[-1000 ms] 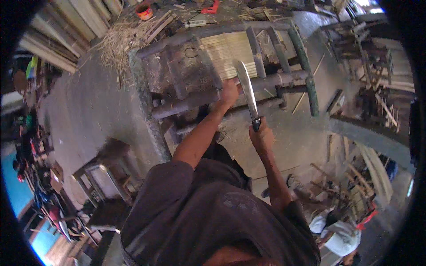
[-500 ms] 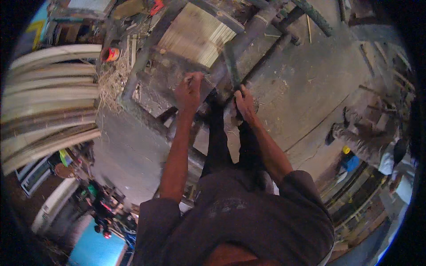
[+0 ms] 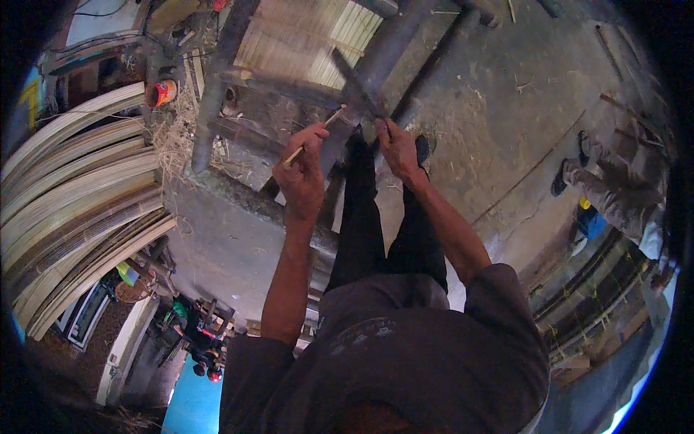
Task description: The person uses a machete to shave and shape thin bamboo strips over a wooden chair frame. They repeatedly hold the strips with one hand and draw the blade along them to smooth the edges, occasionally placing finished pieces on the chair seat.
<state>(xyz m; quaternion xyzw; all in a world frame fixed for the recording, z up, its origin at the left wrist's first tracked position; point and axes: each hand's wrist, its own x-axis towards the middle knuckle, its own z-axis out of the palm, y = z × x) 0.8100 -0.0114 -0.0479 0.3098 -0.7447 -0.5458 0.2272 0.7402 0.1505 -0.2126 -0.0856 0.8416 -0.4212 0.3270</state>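
Note:
A short thin wooden stick [image 3: 295, 156] is pinched in my left hand [image 3: 301, 171]; one end pokes out past the fingertips toward the blade, the other sticks out on the left. My right hand [image 3: 398, 150] is closed round the handle of a long dark knife [image 3: 354, 78], its blade slanting up and to the left. A small gap lies between the stick's far tip and the blade. Both hands hang above my dark trouser legs, beside a frame of thick round poles [image 3: 242, 194]. The handle is mostly hidden by my fingers.
Pale slats [image 3: 296, 42] form a panel within the pole frame. Long bent strips [image 3: 79, 188] lie stacked at the left, near an orange-red can [image 3: 161, 92] and shavings [image 3: 172, 141]. Another person's legs [image 3: 611, 177] show at the right. Concrete floor [image 3: 499, 108] spreads to the right.
My left hand has come back toward me, and the stick now shows plainly in it. The knife blade has tipped further to the left. The whole view has shifted somewhat.

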